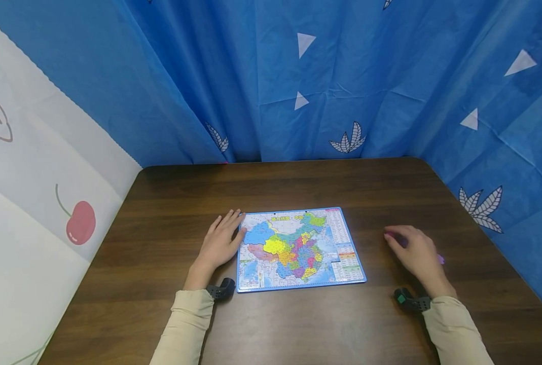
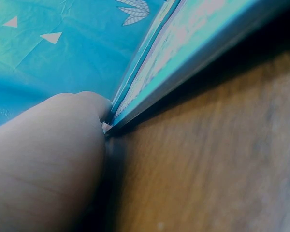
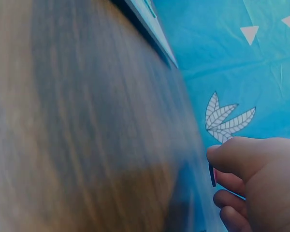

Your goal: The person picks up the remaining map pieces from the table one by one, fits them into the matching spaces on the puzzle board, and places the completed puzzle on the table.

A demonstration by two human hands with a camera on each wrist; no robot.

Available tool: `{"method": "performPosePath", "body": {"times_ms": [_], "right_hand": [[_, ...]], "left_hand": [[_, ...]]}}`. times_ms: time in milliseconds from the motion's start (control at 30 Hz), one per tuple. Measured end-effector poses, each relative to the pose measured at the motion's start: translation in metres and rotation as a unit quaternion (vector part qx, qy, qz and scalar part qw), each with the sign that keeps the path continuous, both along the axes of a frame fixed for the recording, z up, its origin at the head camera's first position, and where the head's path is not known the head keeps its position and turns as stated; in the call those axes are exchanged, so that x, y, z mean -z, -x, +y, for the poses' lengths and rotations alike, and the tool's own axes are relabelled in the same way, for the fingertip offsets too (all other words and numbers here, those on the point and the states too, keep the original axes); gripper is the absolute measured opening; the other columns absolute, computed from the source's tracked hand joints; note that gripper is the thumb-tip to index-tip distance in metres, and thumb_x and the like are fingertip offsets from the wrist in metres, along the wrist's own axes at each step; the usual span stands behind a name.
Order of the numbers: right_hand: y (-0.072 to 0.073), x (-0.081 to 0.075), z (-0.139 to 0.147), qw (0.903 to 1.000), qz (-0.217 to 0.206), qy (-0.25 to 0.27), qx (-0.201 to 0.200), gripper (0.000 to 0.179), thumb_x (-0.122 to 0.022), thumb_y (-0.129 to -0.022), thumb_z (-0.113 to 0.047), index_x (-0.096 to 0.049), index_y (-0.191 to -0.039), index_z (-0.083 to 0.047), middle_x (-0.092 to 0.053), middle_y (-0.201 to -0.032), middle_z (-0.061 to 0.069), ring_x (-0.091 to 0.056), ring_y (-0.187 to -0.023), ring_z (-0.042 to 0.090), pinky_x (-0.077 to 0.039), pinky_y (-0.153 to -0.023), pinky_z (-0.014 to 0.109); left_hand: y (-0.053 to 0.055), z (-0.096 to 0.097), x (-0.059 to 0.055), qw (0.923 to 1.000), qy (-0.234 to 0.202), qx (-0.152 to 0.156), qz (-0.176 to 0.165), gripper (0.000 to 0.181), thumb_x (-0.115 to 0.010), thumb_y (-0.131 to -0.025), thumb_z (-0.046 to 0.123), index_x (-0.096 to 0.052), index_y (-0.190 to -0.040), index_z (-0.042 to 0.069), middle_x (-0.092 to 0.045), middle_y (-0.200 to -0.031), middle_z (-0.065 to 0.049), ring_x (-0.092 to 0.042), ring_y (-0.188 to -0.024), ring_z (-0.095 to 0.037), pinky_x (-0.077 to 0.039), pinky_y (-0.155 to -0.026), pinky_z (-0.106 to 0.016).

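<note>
A blue-edged map board (image 1: pixel 300 248) lies flat at the middle of the table, showing a map of China in many colours. My left hand (image 1: pixel 221 238) rests at its left side with fingers extended, the thumb on the board's edge. In the left wrist view that thumb meets the corner of the board (image 2: pixel 183 58). To the right of the board, my right hand (image 1: pixel 412 249) pinches a thin pink piece (image 3: pixel 213 176) with a dark edge between thumb and fingers. Most of this piece is hidden by the hand.
The dark wood table (image 1: pixel 298 324) reaches back to a blue curtain (image 1: pixel 271 81) with white triangles and leaves. A white cloth (image 1: pixel 33 203) with a cherry print hangs along the left. Just past the right hand shows a small purple bit (image 1: pixel 441 259).
</note>
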State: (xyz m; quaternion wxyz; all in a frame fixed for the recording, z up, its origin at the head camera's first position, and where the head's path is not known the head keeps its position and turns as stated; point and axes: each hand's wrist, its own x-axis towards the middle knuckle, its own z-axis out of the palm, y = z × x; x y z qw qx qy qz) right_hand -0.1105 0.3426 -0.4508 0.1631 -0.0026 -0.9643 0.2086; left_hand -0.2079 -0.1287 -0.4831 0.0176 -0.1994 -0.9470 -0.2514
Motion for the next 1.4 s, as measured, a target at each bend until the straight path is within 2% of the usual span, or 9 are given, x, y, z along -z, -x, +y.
{"method": "performPosePath", "body": {"times_ms": [333,767,1200,1400], "right_hand": [[0.003,-0.006,-0.013,0.9995,-0.027,0.015,-0.009,0.030,-0.070,-0.099,-0.015,-0.069,-0.126,-0.002,-0.065,-0.128,0.027,-0.060,-0.118,0.050,-0.047,-0.095,0.070],[0.011,-0.012,-0.032,0.9991,-0.028,0.020,-0.025,0.030,-0.071,-0.098,-0.014,-0.070,-0.125,-0.002,-0.066,-0.126,0.025,-0.063,-0.114,0.047,-0.051,-0.093,0.067],[0.018,-0.009,-0.046,0.9978,0.003,0.025,-0.062,0.026,-0.074,-0.095,-0.010,-0.073,-0.120,-0.003,-0.070,-0.120,0.022,-0.068,-0.107,0.042,-0.055,-0.091,0.062],[0.022,-0.010,-0.057,0.9973,-0.017,0.035,-0.063,0.027,-0.074,-0.096,-0.012,-0.073,-0.122,-0.005,-0.069,-0.123,0.020,-0.067,-0.110,0.041,-0.055,-0.093,0.061]], "left_hand": [[-0.001,0.000,0.000,1.0000,0.002,0.000,-0.002,0.057,-0.048,-0.108,0.039,-0.043,-0.158,0.013,-0.034,-0.167,-0.008,-0.023,-0.158,-0.027,-0.012,-0.129,-0.052],[-0.001,0.001,-0.001,1.0000,-0.001,-0.001,0.000,0.057,-0.049,-0.107,0.038,-0.044,-0.157,0.012,-0.034,-0.166,-0.009,-0.024,-0.158,-0.027,-0.012,-0.129,-0.053],[-0.001,0.001,-0.002,1.0000,0.004,-0.001,-0.002,0.057,-0.047,-0.108,0.039,-0.043,-0.158,0.012,-0.033,-0.167,-0.009,-0.023,-0.158,-0.027,-0.011,-0.129,-0.052],[-0.001,0.001,-0.002,1.0000,0.004,-0.002,-0.003,0.057,-0.047,-0.108,0.039,-0.043,-0.158,0.012,-0.034,-0.167,-0.009,-0.023,-0.159,-0.027,-0.011,-0.129,-0.052]]}}
